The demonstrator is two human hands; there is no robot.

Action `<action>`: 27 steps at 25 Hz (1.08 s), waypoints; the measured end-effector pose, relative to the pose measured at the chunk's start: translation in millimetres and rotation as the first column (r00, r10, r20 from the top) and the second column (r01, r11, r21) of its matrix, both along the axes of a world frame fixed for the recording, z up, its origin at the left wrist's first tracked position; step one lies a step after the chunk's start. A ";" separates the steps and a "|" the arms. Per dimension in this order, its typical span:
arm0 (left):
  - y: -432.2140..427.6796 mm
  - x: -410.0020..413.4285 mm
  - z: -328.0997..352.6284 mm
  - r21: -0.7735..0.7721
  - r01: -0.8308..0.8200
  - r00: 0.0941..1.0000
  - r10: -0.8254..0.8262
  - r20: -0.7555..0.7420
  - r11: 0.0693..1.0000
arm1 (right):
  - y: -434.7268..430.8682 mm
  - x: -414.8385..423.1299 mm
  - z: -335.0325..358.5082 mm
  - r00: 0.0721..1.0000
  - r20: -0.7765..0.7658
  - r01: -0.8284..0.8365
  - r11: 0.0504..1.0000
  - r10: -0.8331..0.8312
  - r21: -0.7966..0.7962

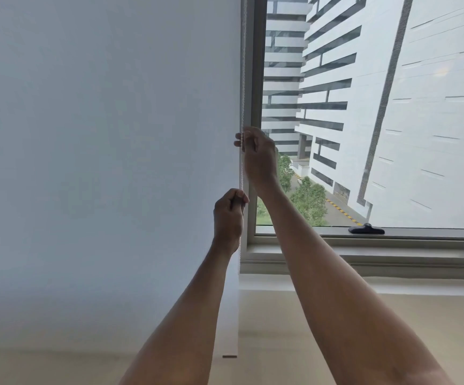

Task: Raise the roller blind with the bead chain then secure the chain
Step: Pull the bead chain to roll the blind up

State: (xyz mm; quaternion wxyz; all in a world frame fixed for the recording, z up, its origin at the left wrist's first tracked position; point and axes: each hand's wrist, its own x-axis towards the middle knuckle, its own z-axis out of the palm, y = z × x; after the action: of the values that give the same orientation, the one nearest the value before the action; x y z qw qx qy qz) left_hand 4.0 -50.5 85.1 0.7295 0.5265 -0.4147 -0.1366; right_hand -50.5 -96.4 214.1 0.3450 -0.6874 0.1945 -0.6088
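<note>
- Left hand [229,218], nearest and lower, is closed around the bead chain [242,87]; right hand [258,155] pinches it just above.
- Bead chain runs vertically along the right edge of the lowered roller blind [105,134].
- Recommended: pull straight down, hand over hand, keeping the chain taut.
- Window frame [255,79] stands just right; a dark window handle [367,229] lies far right, clear of the pull.

There is just the one view, from a camera on the person's head (wide-angle, so the lines bow). It faces forward at the roller blind [108,162] and window frame [253,79], close in, both forearms reaching up from the bottom edge.
</note>
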 end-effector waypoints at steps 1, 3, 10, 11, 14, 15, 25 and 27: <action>1.0 -0.2 -11.2 0.015 -0.007 1.000 0.007 -0.001 1.000 | -1.0 3.9 8.3 0.999 0.020 -0.034 0.999 0.034 -0.003; 4.5 -1.3 -32.6 0.030 -0.007 1.000 0.007 0.004 1.000 | -2.0 8.6 19.0 0.995 0.059 -0.077 0.997 0.077 -0.010; 12.8 11.1 -58.4 0.116 -0.023 0.998 0.017 0.056 0.993 | 10.0 16.6 -6.1 0.994 0.094 0.062 0.995 -0.055 -0.080; 14.8 14.1 -59.2 0.148 -0.023 0.998 0.013 0.065 0.989 | 11.6 15.7 -14.7 0.994 0.093 0.068 0.995 -0.061 -0.079; 18.0 21.6 -52.2 0.296 -0.195 0.970 0.138 0.202 0.935 | 12.8 12.6 -40.5 0.995 0.077 0.068 0.996 -0.064 -0.056; 18.1 22.2 -43.4 0.290 -0.273 0.950 0.209 0.233 0.917 | 13.0 11.9 -49.1 0.996 0.059 0.076 0.996 -0.073 -0.039; 7.5 22.2 118.5 -0.153 0.033 0.999 -0.028 0.032 0.988 | 20.7 15.2 -137.0 0.991 -0.075 0.117 0.992 -0.114 0.039; 3.9 20.3 142.6 -0.192 0.125 0.992 -0.124 0.017 0.973 | 25.7 14.5 -155.1 0.990 -0.097 0.107 0.993 -0.102 0.049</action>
State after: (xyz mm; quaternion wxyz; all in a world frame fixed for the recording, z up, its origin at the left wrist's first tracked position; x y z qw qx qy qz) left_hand 24.3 -46.6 227.6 0.7659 0.4269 -0.4599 -0.1400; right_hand -36.1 -70.7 58.9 0.3212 -0.6948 0.2627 -0.5873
